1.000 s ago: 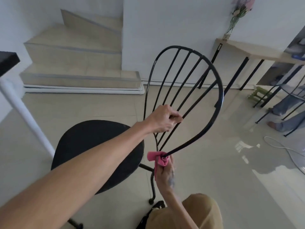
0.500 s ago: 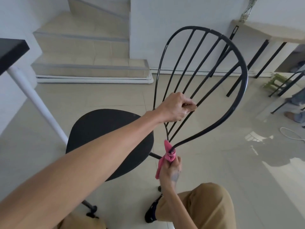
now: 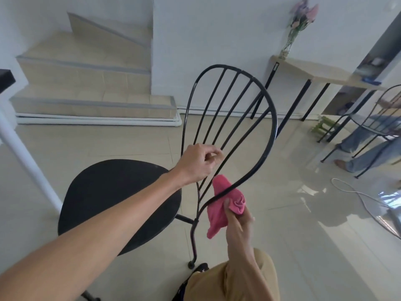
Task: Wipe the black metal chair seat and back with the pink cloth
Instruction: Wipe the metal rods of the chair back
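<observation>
**A:** What fills the room?

**B:** A tiled staircase (image 3: pixel 86 83) stands behind the black metal chair (image 3: pixel 130 192). The chair has a round seat (image 3: pixel 93 203) and a hooped backrest (image 3: pixel 273 118) of thin spindles. To the chair's right is a wooden table (image 3: pixel 321 72) against the wall, with a vase of flowers (image 3: pixel 290 40) on it. Farther right of the chair someone sits in a second chair (image 3: pixel 368 124).

**A:** And the hands?

**B:** The left hand (image 3: pixel 201 164) is at the lower spindles, above the seat's rear edge. Its fingers (image 3: pixel 218 153) are curled close against the rods. I cannot tell whether they close on one.

**A:** The right?

**B:** The right hand (image 3: pixel 237 224) is low on the backrest's right side. Its fingers (image 3: pixel 229 210) pinch the pink cloth (image 3: pixel 219 205).

**A:** Where does the cloth lie?

**B:** It is bunched against the hoop's outer rod, which crosses in front of it. A wad sits above the thumb, and a loose tail hangs down beside the rear leg (image 3: pixel 193 246).
</observation>
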A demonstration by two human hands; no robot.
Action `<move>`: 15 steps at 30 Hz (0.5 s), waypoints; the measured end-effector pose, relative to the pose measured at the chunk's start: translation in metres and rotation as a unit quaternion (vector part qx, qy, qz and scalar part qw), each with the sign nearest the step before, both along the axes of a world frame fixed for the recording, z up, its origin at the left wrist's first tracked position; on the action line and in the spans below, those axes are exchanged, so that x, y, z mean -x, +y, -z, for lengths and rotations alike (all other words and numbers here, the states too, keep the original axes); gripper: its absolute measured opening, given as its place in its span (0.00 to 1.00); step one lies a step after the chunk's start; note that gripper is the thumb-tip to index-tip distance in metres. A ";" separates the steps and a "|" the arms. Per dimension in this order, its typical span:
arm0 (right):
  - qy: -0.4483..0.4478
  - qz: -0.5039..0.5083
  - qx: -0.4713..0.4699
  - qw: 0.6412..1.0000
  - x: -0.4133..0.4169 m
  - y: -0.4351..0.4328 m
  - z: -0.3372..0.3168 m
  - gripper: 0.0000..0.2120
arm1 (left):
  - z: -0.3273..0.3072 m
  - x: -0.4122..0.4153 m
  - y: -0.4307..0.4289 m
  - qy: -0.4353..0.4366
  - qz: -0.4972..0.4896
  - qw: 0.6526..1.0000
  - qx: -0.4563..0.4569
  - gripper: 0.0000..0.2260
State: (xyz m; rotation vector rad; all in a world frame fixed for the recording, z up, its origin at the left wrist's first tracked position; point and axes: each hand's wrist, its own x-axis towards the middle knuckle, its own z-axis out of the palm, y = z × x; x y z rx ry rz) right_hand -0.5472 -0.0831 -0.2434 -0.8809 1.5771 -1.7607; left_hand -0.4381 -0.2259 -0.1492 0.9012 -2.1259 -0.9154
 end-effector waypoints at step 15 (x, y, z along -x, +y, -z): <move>-0.032 -0.195 -0.070 0.978 -0.008 0.068 -0.074 0.14 | 0.012 -0.091 0.084 -0.056 0.188 0.947 -0.253 0.42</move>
